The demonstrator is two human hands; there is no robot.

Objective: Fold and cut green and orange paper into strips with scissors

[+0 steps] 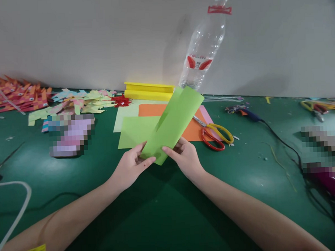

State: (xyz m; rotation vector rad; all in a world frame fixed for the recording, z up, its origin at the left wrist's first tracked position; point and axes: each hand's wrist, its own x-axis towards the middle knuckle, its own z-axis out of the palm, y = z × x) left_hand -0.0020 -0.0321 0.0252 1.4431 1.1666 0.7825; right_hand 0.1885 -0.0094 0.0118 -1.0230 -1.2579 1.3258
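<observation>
A folded light-green paper sheet [174,123] is held up over the green table [166,214], slanting up to the right. My left hand [132,167] pinches its lower left edge with thumb on top. My right hand [185,157] grips the lower right edge, fingers curled behind the sheet. Another green sheet [136,132] lies flat just beyond, partly under the held one, beside an orange sheet [155,110].
Red-and-yellow scissors [216,135] lie right of the papers. A clear plastic bottle [204,46] and a yellow block [148,91] stand by the wall. Paper scraps [72,103] pile at the left. A glue gun [246,112] with its cable lies at the right.
</observation>
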